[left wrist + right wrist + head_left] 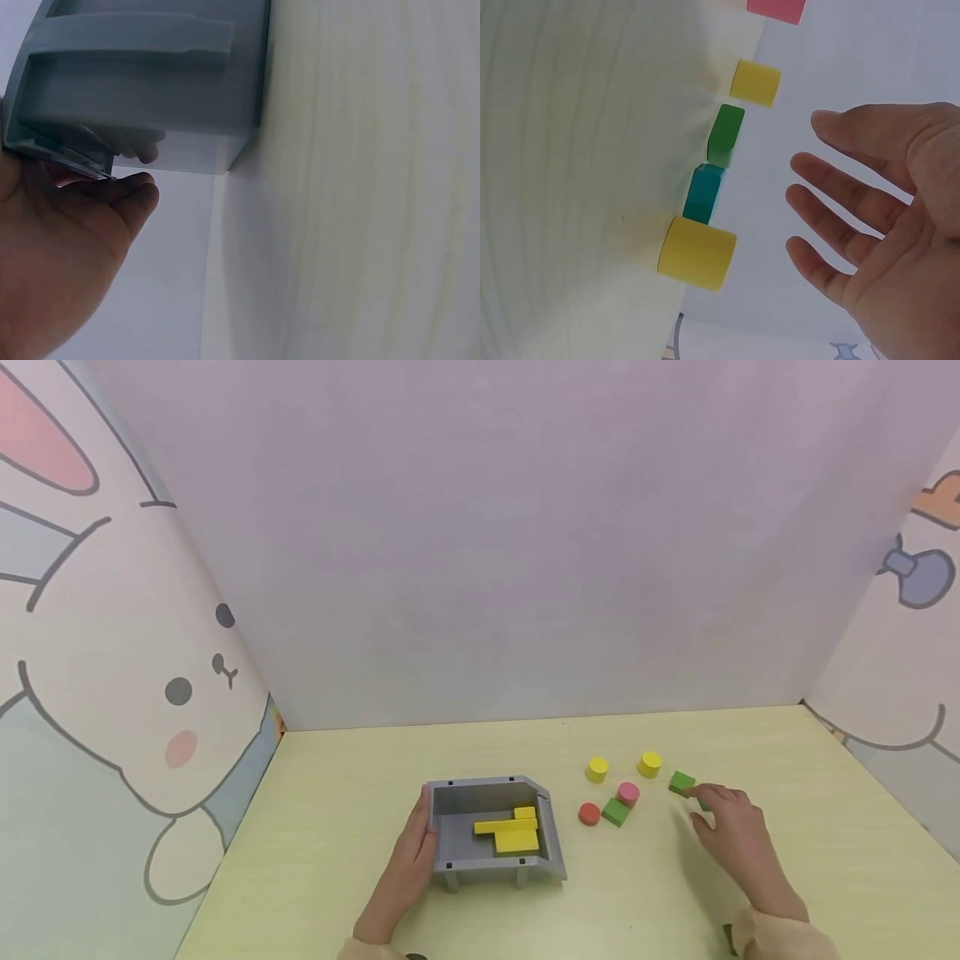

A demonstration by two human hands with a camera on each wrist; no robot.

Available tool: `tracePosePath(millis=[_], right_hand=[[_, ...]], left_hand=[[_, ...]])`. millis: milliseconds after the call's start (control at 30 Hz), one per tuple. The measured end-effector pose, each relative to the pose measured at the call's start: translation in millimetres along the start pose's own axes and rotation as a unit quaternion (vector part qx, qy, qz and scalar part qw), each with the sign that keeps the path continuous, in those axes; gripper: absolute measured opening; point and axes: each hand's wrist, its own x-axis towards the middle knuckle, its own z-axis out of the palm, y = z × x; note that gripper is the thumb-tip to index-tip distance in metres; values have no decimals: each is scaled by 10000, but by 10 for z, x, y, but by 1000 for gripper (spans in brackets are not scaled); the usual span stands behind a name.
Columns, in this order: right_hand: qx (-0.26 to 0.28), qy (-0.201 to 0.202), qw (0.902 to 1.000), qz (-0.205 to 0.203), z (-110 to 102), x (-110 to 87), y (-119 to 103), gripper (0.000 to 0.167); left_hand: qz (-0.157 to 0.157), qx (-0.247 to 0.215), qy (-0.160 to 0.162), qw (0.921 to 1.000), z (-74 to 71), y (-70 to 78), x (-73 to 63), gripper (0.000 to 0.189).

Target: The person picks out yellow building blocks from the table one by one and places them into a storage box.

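A grey plastic bin [450, 839] stands on the table with several yellow blocks [516, 839] inside. My left hand [411, 847] rests along its left wall, fingers extended; in the left wrist view its fingertips [142, 195] lie by the bin's rim. To the right, my right hand [738, 835] hovers with parted fingers and holds nothing. Just beyond its fingertips lies a green block [681, 782], and another green piece [703, 804] is partly hidden by the hand. In the right wrist view, a yellow cylinder [697, 253] and a blue-green block [703, 195] sit near that hand.
Between bin and right hand lie a red disc [589, 814], a pink cylinder [628, 793], a green block [616, 812] and two yellow cylinders, one to the left [597, 770], another to the right [650, 765]. A plain wall [525, 568] backs the table; printed panels flank it.
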Motion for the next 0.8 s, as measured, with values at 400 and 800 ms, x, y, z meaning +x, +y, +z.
tracePosePath(millis=[400, 800], right_hand=[[-158, -154, 9994, 266, -109, -74, 174, 33], [-199, -720, 9948, 693, -142, -114, 304, 31]], left_hand=[[45, 25, 71, 10000, 0, 0, -6, 55], [-59, -86, 2, 9999, -13, 23, -11, 55]])
